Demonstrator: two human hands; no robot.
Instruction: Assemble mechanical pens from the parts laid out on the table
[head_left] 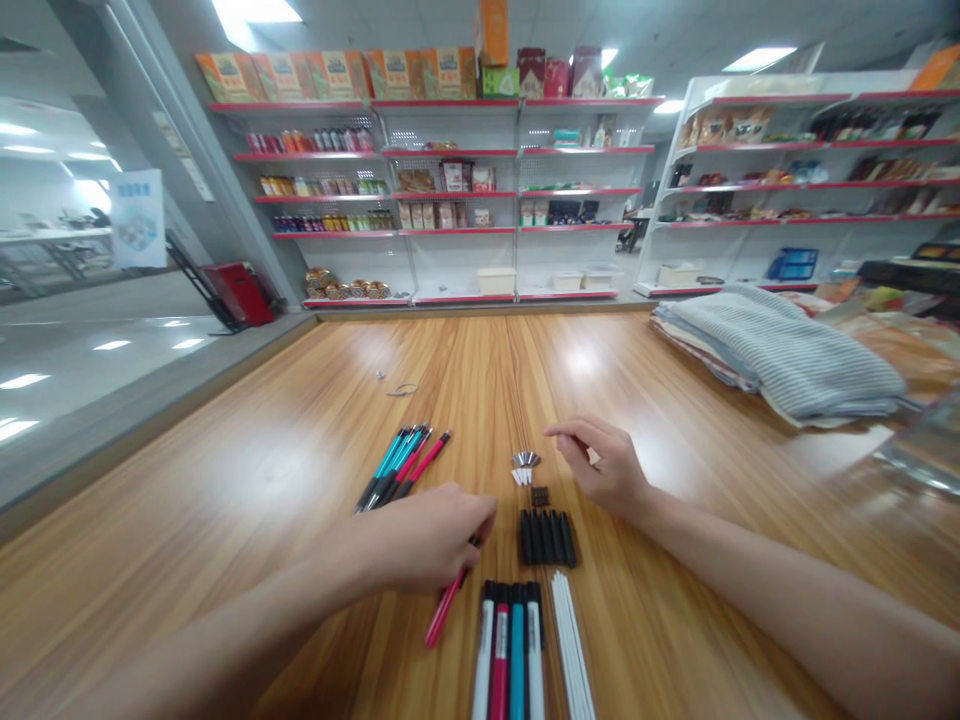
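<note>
Pink pen point(447, 608) is in your left hand point(424, 536), lying at a slant, upper end pointing far and right, lower barrel sticking out toward you. Your left fingers are curled and grasping it, though the back of your hand hides most of the grip. Your right hand point(609, 470) hovers over the wooden table point(225, 480), right of centre, with nothing visible in it. Its fingers are released and loosely bent, index pointing left toward a small cluster of silver metal parts point(526, 459). Just near that cluster sit short white pieces point(519, 477), then a small dark part point(538, 496), then a row of black pen barrels point(547, 538) side by side. Far left of your left hand, a bunch of teal and pink pens point(401, 466) lies fanned out, just apart from your hand. Closest to you, capped white, pink and teal pens point(508, 650) lie in a row, with thin white sticks point(571, 645) just right of them. Small wire rings point(403, 389) lie further out on the table. A folded grey striped cloth point(780, 355) sits on a stack at far right. Red-edged store shelves point(442, 150) with packaged goods stand beyond the table.
</note>
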